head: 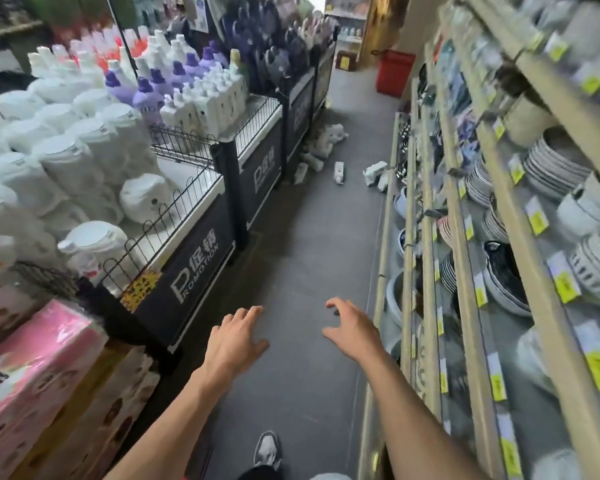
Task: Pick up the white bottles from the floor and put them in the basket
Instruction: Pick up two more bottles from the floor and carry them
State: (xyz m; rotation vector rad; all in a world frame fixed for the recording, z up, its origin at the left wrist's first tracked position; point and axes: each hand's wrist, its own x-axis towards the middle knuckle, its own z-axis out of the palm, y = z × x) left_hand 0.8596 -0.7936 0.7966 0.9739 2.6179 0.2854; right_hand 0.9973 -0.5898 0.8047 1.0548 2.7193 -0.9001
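Several white bottles lie scattered on the grey aisle floor far ahead. A heap (pixel 326 142) sits against the left display, a single bottle (pixel 339 172) lies mid-aisle, and a few more bottles (pixel 375 174) rest by the right shelf's foot. The wire-edged display basket (pixel 250 114) on the left holds upright white and purple bottles. My left hand (pixel 234 336) and my right hand (pixel 352 329) are stretched out low in front of me, fingers spread, holding nothing, well short of the bottles.
Black promotion stands (pixel 194 271) line the left side, with pink boxes (pixel 32 358) at the near left. Wooden shelves (pixel 465 237) of plates and bowls run along the right. A red bin (pixel 394 72) stands at the aisle's far end. My shoe (pixel 267 448) is below.
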